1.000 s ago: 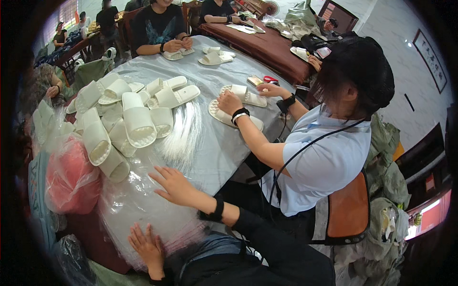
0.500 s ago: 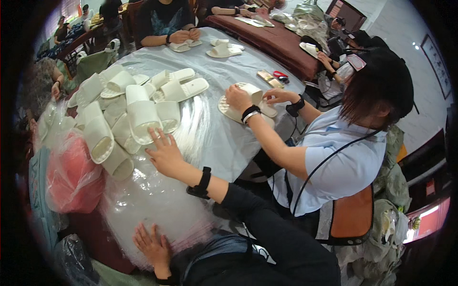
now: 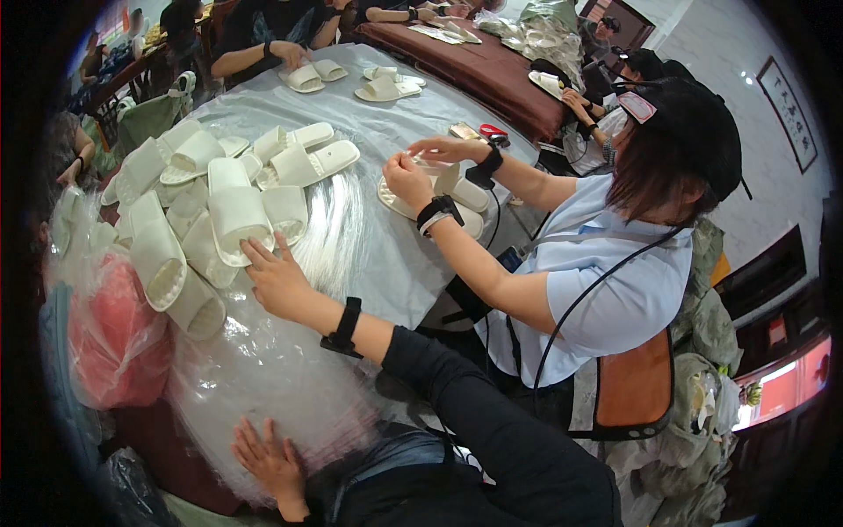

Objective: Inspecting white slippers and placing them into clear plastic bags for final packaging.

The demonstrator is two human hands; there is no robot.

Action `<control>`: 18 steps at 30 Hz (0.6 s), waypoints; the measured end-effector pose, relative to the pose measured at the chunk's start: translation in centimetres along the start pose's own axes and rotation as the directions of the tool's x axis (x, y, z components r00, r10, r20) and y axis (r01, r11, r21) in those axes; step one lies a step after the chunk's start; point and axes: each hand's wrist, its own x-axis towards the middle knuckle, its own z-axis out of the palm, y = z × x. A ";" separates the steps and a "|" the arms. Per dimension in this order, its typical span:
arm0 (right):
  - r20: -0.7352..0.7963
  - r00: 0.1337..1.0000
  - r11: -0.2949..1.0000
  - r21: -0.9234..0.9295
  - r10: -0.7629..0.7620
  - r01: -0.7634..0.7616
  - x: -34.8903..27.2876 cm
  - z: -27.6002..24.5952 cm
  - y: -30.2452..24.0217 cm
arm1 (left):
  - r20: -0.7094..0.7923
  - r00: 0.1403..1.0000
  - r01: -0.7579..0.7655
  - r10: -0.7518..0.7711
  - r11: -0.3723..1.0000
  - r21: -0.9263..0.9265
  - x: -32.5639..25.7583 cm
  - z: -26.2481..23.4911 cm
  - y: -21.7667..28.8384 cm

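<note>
Slippers (image 3: pixel 215 228), white and open-toed, are lying heaped on the left part of the round table (image 3: pixel 395 263), which is draped in a pale grey plastic cover, and the pile is spilling toward the table's near-left edge. The right hand (image 3: pixel 279 279) is reaching out from a black sleeve with a black wrist strap and is resting at the foot of the heap, its fingers (image 3: pixel 255 253) spread and loosely extended, the tips touching the front of one white slipper without closing round anything. The left hand (image 3: pixel 268 461) is lying lower down, at the table's near edge, its fingers splayed flat against a big bundle of clear plastic bags (image 3: pixel 263 378) that is bulging over that edge; it is pressing on the film rather than clasping it. Just beside the bundle, to its left, a pinkish-red bag (image 3: pixel 114 342) is showing through more clear plastic. A sheaf of thin clear sleeves (image 3: pixel 338 224) is lying fanned out on the table between the heap and a co-worker in a light blue shirt (image 3: pixel 615 290), who is sitting at the right edge of the table and pinching a slipper pair (image 3: pixel 439 193) with both hands. More pairs are lying near the table's far edge, where other people are sitting.
</note>
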 end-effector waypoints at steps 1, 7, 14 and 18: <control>-0.004 1.000 1.000 -0.003 0.004 -0.004 -0.3 -0.2 0.0 | 0.007 1.000 -0.001 0.001 1.000 0.001 0.1 0.0 0.1; -0.373 0.919 0.965 0.163 -0.131 0.204 -2.1 -7.1 -3.5 | 0.017 1.000 0.023 -0.023 1.000 -0.020 -0.6 -0.5 0.0; -0.691 0.700 0.845 0.257 -0.179 0.469 -7.4 -11.8 -6.1 | 0.067 0.995 0.078 -0.074 0.995 -0.060 -0.1 -1.5 0.7; -0.607 0.745 0.845 0.217 -0.275 0.489 -12.0 -13.0 -7.1 | 0.017 0.998 0.059 -0.057 0.994 -0.094 0.1 -1.1 0.3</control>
